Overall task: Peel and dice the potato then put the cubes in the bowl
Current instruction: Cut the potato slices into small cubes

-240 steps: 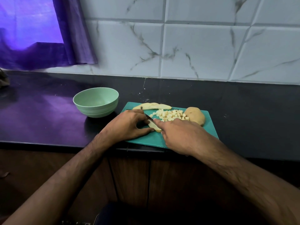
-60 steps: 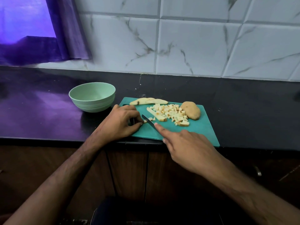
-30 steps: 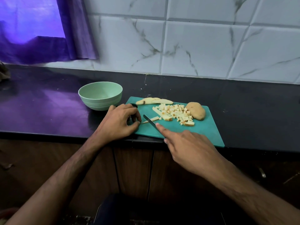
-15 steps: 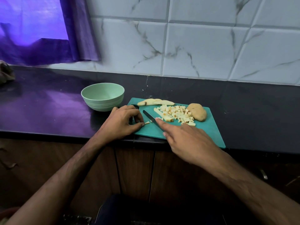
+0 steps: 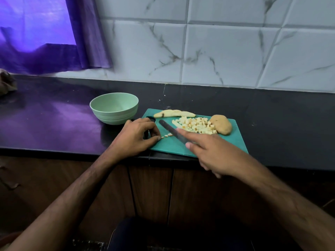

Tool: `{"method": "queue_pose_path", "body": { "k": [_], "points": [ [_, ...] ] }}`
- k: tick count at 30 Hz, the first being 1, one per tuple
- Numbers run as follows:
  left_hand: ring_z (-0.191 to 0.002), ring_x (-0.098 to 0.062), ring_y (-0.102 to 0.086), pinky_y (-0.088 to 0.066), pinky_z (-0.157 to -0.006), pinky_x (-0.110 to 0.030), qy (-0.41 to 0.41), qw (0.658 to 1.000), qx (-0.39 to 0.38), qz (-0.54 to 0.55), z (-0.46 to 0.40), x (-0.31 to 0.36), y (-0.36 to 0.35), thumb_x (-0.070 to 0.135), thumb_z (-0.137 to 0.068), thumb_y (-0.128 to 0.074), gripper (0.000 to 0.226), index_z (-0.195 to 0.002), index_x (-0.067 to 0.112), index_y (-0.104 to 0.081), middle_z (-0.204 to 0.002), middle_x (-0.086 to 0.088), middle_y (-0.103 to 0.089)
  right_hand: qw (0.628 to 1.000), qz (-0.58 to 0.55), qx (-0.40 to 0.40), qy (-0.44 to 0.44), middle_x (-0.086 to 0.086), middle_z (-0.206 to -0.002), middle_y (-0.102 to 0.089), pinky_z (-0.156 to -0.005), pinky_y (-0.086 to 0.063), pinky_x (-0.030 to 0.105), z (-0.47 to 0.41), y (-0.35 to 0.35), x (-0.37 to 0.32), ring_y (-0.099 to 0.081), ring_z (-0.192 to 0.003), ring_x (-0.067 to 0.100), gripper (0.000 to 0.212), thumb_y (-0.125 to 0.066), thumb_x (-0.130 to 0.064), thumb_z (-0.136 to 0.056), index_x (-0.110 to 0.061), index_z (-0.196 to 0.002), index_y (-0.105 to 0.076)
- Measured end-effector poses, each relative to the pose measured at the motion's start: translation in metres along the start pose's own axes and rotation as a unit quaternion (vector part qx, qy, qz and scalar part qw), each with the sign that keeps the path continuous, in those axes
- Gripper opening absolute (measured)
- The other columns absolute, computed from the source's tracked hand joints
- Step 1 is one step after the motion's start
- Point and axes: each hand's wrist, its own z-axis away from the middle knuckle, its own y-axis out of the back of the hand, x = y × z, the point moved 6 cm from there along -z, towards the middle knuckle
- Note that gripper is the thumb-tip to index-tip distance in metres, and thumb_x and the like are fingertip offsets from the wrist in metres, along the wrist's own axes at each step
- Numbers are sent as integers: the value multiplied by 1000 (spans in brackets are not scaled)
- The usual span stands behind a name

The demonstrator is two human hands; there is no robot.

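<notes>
On the dark counter lies a teal cutting board; the right hand grips a knife, index finger stretched along the blade; the left hand, fingers curled, pinches the last bit of a potato strip beside a few small cut pieces; a heap of potato cubes sits mid-board, an unpeeled potato piece at its right, pale slices at the far edge; the green bowl stands just left of the board.
</notes>
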Motion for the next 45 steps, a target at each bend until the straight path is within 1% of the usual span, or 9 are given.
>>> {"method": "queue_pose_path", "body": {
  "k": [7, 11, 14, 19, 23, 27, 31, 37, 45],
  "points": [
    [-91, 2, -58, -40, -78, -38, -2, 1000, -14, -24, -10, 6, -7, 61, -89, -55, 30, -106, 38, -61, -100, 19, -59, 944, -307, 118, -10, 8, -56, -48, -35, -37, 23, -17, 32, 56, -39, -36, 17, 48, -43, -25, -110, -55, -148, -40],
    [-98, 1, -54, -26, -74, -34, -32, 994, -62, -79, -28, 24, -22, 60, -92, -57, 27, -111, 40, -58, -108, 20, -56, 909, -387, 156, -11, 7, -56, -48, -38, -36, 26, -19, 22, 72, -36, -38, 21, 49, -43, -23, -110, -56, -146, -43],
    [-96, -1, -51, -24, -75, -31, -41, 991, -80, -95, -44, 32, -30, 62, -91, -56, 29, -108, 39, -60, -103, 18, -54, 905, -402, 143, -2, 7, -57, -47, -35, -37, 26, -20, 16, 72, -36, -41, 23, 48, -45, -24, -109, -56, -146, -44],
    [-81, -5, -50, -47, -77, -36, -54, 991, -100, -76, -55, 43, -37, 53, -94, -59, 25, -101, 30, -63, -93, 15, -52, 901, -416, 126, -3, 6, -56, -47, -36, -39, 26, -22, 15, 76, -37, -43, 22, 48, -46, -27, -108, -57, -146, -42],
    [-83, 1, -50, -46, -92, -27, -30, 978, -202, -46, -48, 37, -31, 37, -97, -65, 34, -128, 27, -64, -109, 10, -47, 896, -428, 114, -2, 6, -56, -45, -35, -39, 25, -23, 13, 77, -38, -42, 19, 49, -46, -26, -109, -56, -147, -41],
    [-98, -2, -58, -41, -88, -9, 19, 950, -312, 14, -44, 24, -21, 17, -97, -68, 49, -143, 27, -54, -122, 7, -46, 893, -436, 110, -1, 5, -56, -45, -36, -39, 25, -23, 14, 78, -39, -42, 16, 49, -45, -26, -109, -55, -147, -41],
    [-98, -9, -63, -48, -94, -19, 31, 958, -282, 46, -48, 23, -22, 9, -93, -71, 50, -137, 31, -61, -121, 5, -54, 894, -434, 110, 2, 5, -57, -45, -36, -40, 25, -22, 14, 77, -39, -42, 16, 49, -46, -26, -108, -55, -148, -41],
    [-92, -5, -64, -50, -88, -19, 39, 974, -213, 71, -55, 22, -26, 7, -89, -76, 41, -122, 32, -72, -104, 9, -64, 891, -439, 111, 7, 6, -57, -45, -35, -39, 24, -21, 14, 77, -39, -41, 15, 50, -46, -24, -108, -53, -149, -41],
    [-91, -5, -64, -54, -88, -25, 32, 960, -266, 86, -60, 30, -29, 7, -89, -76, 39, -117, 34, -72, -102, 10, -66, 884, -450, 128, 1, 10, -59, -47, -34, -37, 22, -20, 15, 80, -36, -37, 18, 48, -46, -26, -108, -52, -148, -42]
  ]
}}
